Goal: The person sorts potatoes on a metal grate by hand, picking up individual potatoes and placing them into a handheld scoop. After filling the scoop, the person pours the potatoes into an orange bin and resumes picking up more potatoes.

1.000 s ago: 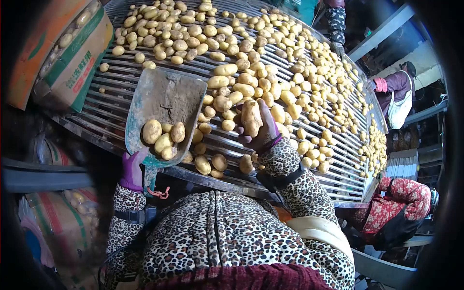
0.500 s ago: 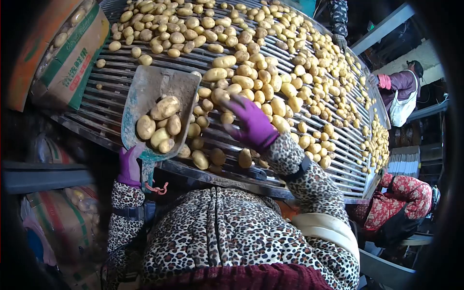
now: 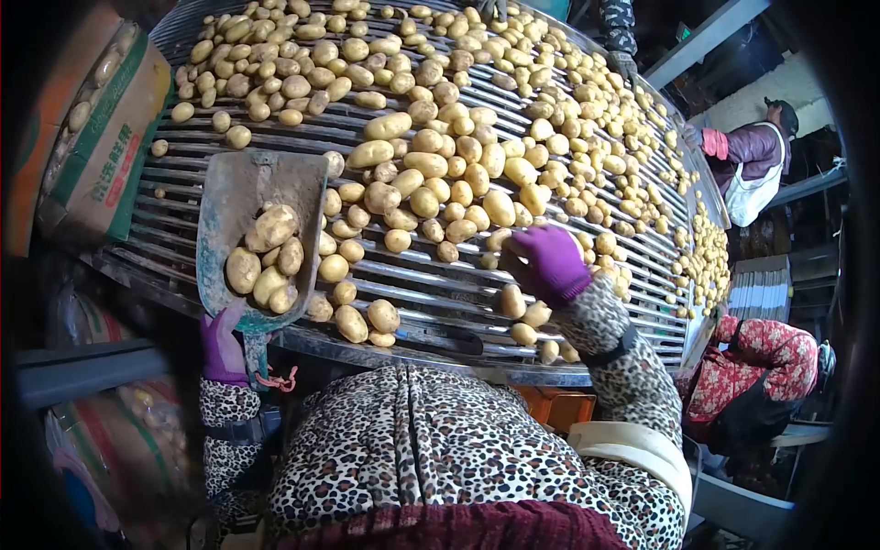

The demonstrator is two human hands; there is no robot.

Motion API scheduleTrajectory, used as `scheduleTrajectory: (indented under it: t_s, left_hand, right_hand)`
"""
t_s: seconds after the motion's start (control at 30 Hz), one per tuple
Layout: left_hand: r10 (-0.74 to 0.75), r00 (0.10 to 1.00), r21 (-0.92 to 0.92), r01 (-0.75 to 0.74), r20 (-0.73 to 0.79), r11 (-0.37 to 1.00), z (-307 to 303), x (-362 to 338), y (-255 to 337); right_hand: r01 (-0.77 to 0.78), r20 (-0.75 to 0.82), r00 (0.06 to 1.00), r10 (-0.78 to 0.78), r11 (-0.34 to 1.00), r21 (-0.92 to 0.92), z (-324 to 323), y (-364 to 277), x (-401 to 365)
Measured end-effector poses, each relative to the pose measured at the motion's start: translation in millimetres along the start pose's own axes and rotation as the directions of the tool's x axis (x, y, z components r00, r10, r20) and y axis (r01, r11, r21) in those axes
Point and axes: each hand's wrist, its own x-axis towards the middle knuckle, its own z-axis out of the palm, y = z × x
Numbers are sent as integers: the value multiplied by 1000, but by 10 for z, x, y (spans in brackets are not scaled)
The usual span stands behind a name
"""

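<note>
Potatoes [image 3: 272, 226], oval, dirt-specked, lie in a mud-smeared scoop [image 3: 227, 183].

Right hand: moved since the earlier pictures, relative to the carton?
Yes. The right hand has shifted to the right over the slatted table, farther from the printed carton at its left end.

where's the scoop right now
In the head view, the scoop is on the left of the slatted table, between the printed box and the loose potatoes, with the left hand at its near end.
</note>
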Motion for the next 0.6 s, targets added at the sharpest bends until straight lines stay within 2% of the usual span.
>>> scheduleTrajectory:
  t_s: [0.03, 0.07, 0.13, 0.2, 0.3, 0.43, 0.5, 0.57, 0.6]
  left_hand:
    - [6, 1000, -27, -6, 0, 1000, 27, -15, 9]
    - [15, 1000, -53, -15, -1, 998, 66, -27, 22]
    - [-7, 1000, -96, 9, 20, 995, 93, -78, 116]
    - [-23, 1000, -100, 24, 11, 995, -4, -36, 57]
    - [15, 998, -98, -21, -58, 995, 0, 0, -42]
    - [10, 999, -122, -15, -43, 992, 109, -97, 73]
    - [1, 1000, -153, -3, -15, 988, 190, -137, 160]
    - [-42, 999, -175, 44, 13, 984, 222, -178, 232]
    - [-58, 998, -101, 58, 1, 993, 281, -198, 290]
  right_hand:
    - [86, -172, 983, -67, 991, 105, -38, -187, 193]
    - [150, -225, 966, -128, 985, 84, -34, -358, 429]
    - [229, -170, 964, -203, 961, 152, 38, -624, 872]
    - [233, -131, 965, -225, 972, 44, 150, -925, 1202]
    - [287, -179, 934, -308, 949, -131, 518, -976, 1314]
    - [430, -345, 827, -444, 895, -120, 593, -849, 857]
    - [466, -135, 850, -510, 846, -260, 523, -734, 468]
    - [387, -47, 917, -395, 913, -127, 643, -637, 115]
    - [380, -19, 924, -383, 920, -93, 599, -565, -5]
